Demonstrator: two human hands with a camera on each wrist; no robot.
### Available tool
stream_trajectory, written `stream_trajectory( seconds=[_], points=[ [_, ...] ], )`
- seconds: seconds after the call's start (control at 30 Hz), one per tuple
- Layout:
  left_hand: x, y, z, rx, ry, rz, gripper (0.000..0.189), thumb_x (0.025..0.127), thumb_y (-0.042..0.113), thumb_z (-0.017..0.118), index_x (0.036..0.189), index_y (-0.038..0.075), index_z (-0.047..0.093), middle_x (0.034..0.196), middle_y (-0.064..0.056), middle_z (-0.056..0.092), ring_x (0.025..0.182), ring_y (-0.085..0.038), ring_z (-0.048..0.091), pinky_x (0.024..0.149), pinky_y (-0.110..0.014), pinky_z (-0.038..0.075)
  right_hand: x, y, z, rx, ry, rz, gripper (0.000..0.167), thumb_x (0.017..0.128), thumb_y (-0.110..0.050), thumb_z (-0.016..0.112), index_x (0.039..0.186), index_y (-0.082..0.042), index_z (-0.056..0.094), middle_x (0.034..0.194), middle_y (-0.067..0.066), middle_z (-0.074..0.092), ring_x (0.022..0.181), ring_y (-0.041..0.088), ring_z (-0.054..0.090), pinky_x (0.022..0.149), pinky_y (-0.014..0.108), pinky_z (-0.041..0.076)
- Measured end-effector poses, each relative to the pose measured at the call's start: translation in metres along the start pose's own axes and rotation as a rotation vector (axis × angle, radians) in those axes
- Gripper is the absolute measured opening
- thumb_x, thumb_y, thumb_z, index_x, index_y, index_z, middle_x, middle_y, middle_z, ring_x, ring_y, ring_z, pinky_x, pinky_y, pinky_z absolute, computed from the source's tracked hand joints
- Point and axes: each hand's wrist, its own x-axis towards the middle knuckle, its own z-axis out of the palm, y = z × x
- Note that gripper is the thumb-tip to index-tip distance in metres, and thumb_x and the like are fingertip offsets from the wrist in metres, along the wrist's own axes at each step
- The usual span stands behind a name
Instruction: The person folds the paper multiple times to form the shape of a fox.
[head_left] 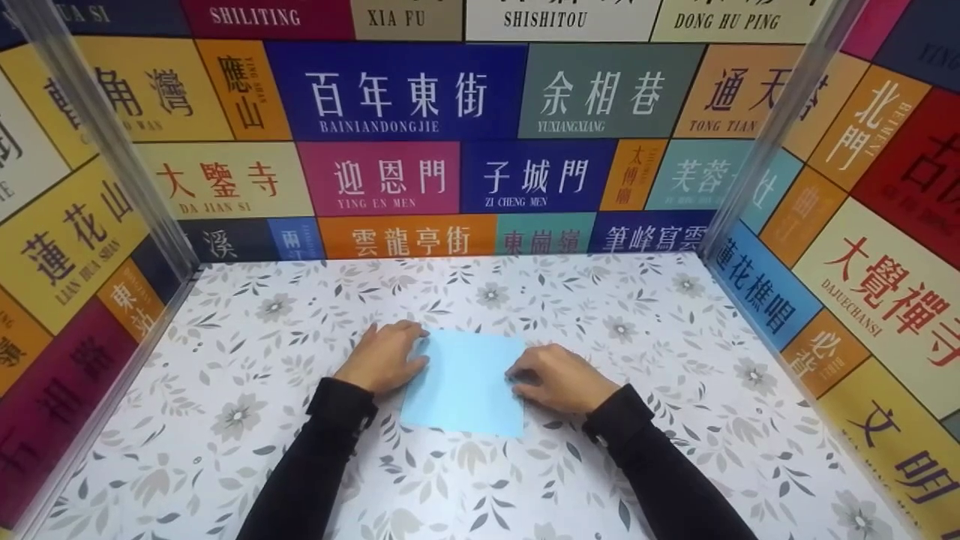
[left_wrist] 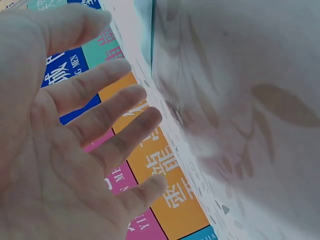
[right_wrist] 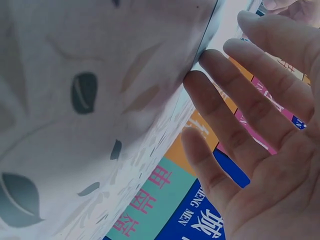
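Note:
A square sheet of light blue paper (head_left: 465, 386) lies flat on the tabletop, between the two hands. At its upper left edge is the left hand (head_left: 384, 356), palm down with loosely bent fingers. The left wrist view shows that hand (left_wrist: 75, 135) with its fingers spread and nothing gripped. By the right edge of the sheet, the right hand (head_left: 564, 377) rests with gently bent fingers. In the right wrist view, the right hand (right_wrist: 270, 120) has its fingers apart, and two fingertips (right_wrist: 196, 82) meet the paper's edge or the table there; which one I cannot tell.
The sheet lies on a table (head_left: 472, 487) covered in white cloth or paper with grey leaves and flowers. Colourful panels with Chinese lettering form a back wall (head_left: 397, 94), a left wall (head_left: 75, 255) and a right wall (head_left: 870, 292). Clear strips (head_left: 112, 142) stand at the corners.

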Motion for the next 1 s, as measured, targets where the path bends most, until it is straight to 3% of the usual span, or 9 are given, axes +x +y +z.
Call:
stream_trajectory(
  seconds=[0.2, 0.47, 0.8, 1.0],
  points=[
    [0.0022, 0.0032, 0.0014, 0.011, -0.034, -0.007, 0.062, 0.113, 0.032, 0.073, 0.165, 0.002, 0.062, 0.175, -0.021, 0.059, 0.169, -0.041, 0.052, 0.145, -0.073, 0.024, -0.0001, -0.0043, 0.0000, 0.019, -0.010, 0.005, 0.024, 0.104, -0.014, 0.087, 0.127, -0.006, 0.088, 0.122, 0.010, 0.088, 0.115, 0.030, 0.083, 0.107, 0.049, 0.068],
    [0.0005, 0.0067, 0.0061, 0.009, -0.071, -0.030, 0.058, 0.113, 0.032, 0.075, 0.164, 0.006, 0.065, 0.179, -0.019, 0.055, 0.171, -0.040, 0.049, 0.145, -0.071, 0.025, 0.0005, -0.0077, 0.0034, 0.009, -0.002, -0.002, 0.023, 0.102, -0.014, 0.088, 0.125, -0.007, 0.088, 0.119, 0.009, 0.088, 0.111, 0.027, 0.083, 0.104, 0.047, 0.069],
    [0.0025, 0.0071, 0.0072, 0.005, -0.017, 0.002, 0.055, 0.110, 0.027, 0.079, 0.159, 0.004, 0.069, 0.173, -0.019, 0.062, 0.166, -0.041, 0.055, 0.144, -0.069, 0.030, -0.0006, -0.0087, 0.0020, -0.005, -0.007, 0.000, 0.028, 0.099, -0.015, 0.094, 0.125, -0.007, 0.089, 0.116, 0.010, 0.085, 0.107, 0.026, 0.080, 0.097, 0.046, 0.069],
    [0.0047, 0.0069, 0.0078, 0.008, -0.025, 0.001, 0.054, 0.109, 0.027, 0.081, 0.158, 0.004, 0.070, 0.170, -0.019, 0.065, 0.164, -0.041, 0.057, 0.143, -0.067, 0.033, -0.0022, -0.0102, 0.0021, -0.004, -0.007, 0.001, 0.030, 0.096, -0.019, 0.097, 0.124, -0.009, 0.090, 0.117, 0.009, 0.084, 0.106, 0.028, 0.080, 0.095, 0.045, 0.068]
  ],
)
